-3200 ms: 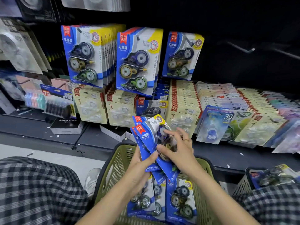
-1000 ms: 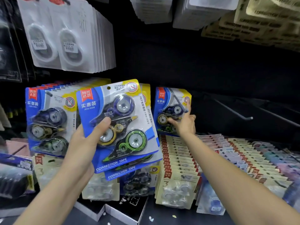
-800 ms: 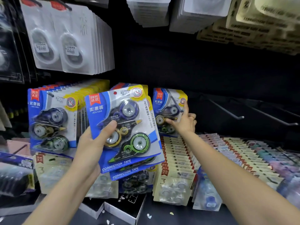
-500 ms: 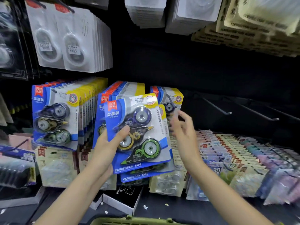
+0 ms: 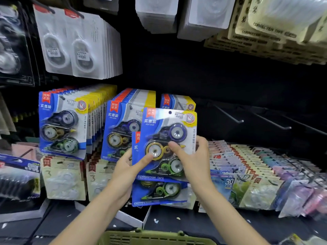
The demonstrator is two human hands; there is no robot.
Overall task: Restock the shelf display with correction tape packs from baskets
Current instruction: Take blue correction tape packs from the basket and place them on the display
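I hold blue correction tape packs in front of the shelf. My left hand (image 5: 126, 171) grips them from the left, thumb across the front pack (image 5: 169, 131). My right hand (image 5: 193, 160) pinches that front pack at its right side, thumb on its blister. A second pack (image 5: 159, 193) sticks out below, behind it. On the hooks hang three rows of the same packs: a long left row (image 5: 62, 124), a middle row (image 5: 123, 121) and a short right row (image 5: 177, 102), partly hidden by the held pack.
Bare hooks (image 5: 230, 115) jut out to the right of the rows. Below lie rows of beige and pastel tape packs (image 5: 247, 167). White blister packs (image 5: 79, 45) hang above. A green basket rim (image 5: 155, 236) shows at the bottom edge.
My right hand left the short right row and came back to pinch the front pack. My left hand carried the packs rightwards, in front of the middle and right rows.
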